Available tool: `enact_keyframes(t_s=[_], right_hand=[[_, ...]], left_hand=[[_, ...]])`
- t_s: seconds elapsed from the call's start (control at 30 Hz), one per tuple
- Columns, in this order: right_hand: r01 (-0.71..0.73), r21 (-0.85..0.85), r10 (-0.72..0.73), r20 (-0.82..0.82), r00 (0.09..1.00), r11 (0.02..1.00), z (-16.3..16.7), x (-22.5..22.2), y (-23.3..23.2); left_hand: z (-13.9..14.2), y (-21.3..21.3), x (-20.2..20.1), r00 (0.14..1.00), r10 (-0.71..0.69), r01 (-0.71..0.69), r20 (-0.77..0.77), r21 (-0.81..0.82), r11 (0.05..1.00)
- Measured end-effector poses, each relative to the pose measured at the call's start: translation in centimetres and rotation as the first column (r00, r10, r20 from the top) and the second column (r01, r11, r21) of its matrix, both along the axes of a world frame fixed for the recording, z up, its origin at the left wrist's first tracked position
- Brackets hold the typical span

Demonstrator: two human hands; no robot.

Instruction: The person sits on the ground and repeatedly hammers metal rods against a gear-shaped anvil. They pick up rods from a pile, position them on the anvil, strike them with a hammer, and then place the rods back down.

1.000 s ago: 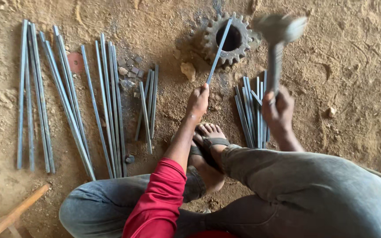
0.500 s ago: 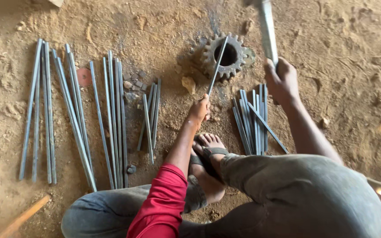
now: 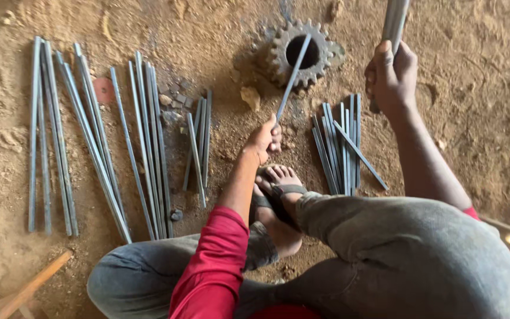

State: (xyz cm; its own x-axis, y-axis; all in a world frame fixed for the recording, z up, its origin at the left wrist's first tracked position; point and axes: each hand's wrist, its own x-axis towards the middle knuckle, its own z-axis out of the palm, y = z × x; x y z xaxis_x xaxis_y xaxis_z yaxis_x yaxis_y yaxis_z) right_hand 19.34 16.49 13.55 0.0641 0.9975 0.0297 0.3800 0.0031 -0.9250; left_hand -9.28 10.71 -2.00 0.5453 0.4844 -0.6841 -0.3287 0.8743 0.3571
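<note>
Underfoot, sandy dirt floor (image 3: 473, 71), rods (image 3: 90, 136) scattered.

The ground (image 3: 479, 71) is brown dirt with little stones in it. A toothed metal wheel (image 3: 278, 56) with a round hole lies flat on the dirt near the top. On the left, many long grey metal rods (image 3: 92, 142) lie side by side. A few shorter rods (image 3: 199, 142) lie near the middle, beside some small stones (image 3: 175, 100). Another small bunch of short rods (image 3: 340, 147) lies on the right, and one of them lies slanted across the others. A wooden stick (image 3: 28, 289) lies in the bottom left corner.
</note>
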Motion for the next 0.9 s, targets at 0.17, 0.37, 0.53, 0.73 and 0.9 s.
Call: enact_keyframes(t_s=[0.17, 0.37, 0.53, 0.73, 0.9], right_hand=[[0.112, -0.383, 0.088, 0.467, 0.880, 0.917, -1.9, 0.4, 0.4], [0.255, -0.541, -0.043, 0.374, 0.927, 0.801, -3.1, -0.4, -2.6], [0.196, -0.404, -0.006, 0.426, 0.904, 0.893, -8.0, -2.1, -10.1], [0.142, -0.204, -0.025, 0.489, 0.872, 0.969, -10.5, -1.4, -11.2], [0.116, -0.137, -0.036, 0.482, 0.876, 0.984, -11.1, -1.8, -11.5]], left_hand=[[-0.5, 1.2, 0.8, 0.991, 0.046, -0.043, -0.128, 0.031, 0.999], [0.7, 1.7, 1.7, 0.979, 0.094, -0.087, -0.179, 0.046, 0.995], [3.5, 5.5, 4.6, 0.962, 0.234, -0.243, 0.139, 0.054, 0.969], [8.7, 8.7, 4.8, 0.840, 0.157, -0.266, 0.520, 0.141, 0.954], [9.2, 8.1, 5.9, 0.669, 0.285, -0.370, 0.686, -0.025, 0.929]])
